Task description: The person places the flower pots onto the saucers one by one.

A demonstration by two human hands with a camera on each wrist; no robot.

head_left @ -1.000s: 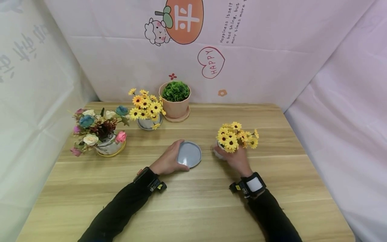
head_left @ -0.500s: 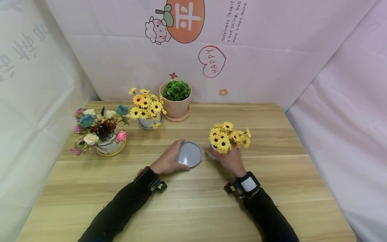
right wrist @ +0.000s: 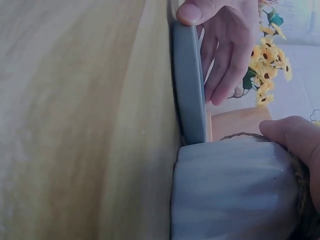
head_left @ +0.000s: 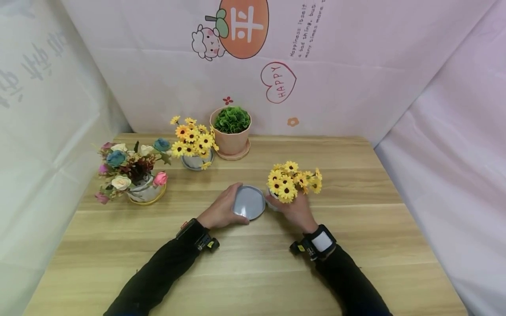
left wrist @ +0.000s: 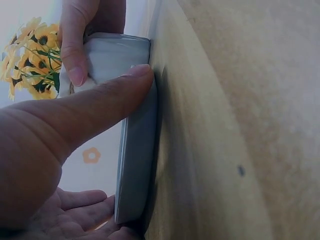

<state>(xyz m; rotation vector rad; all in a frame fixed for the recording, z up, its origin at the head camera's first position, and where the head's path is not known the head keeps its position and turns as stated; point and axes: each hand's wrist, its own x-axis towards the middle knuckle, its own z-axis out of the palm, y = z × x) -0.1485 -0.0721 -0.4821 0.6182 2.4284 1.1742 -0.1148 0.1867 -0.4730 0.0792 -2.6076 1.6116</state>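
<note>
A round grey saucer (head_left: 250, 202) lies on the wooden table at mid-reach. My left hand (head_left: 220, 211) holds it from the left, with the thumb at its near rim and the fingers at the far side. Just to its right, my right hand (head_left: 298, 213) grips a small pot of yellow daisies (head_left: 285, 183). In the right wrist view the pot (right wrist: 232, 187) is pale and ribbed with twine near its top; it stands right at the saucer's edge (right wrist: 190, 85), low by the table. The right thumb lies near the twine; the other right fingers are hidden there.
Farther back stand a second pot of yellow daisies (head_left: 193, 142) on a grey saucer and a pink pot (head_left: 233, 142) with a green plant. At the left is a pot of mixed roses (head_left: 136, 171) on a yellow-rimmed saucer. A printed cloth (head_left: 336, 96) hangs behind the table.
My right hand has moved left with the daisy pot, bringing it up beside the saucer. The left hand and the saucer have stayed in place.
</note>
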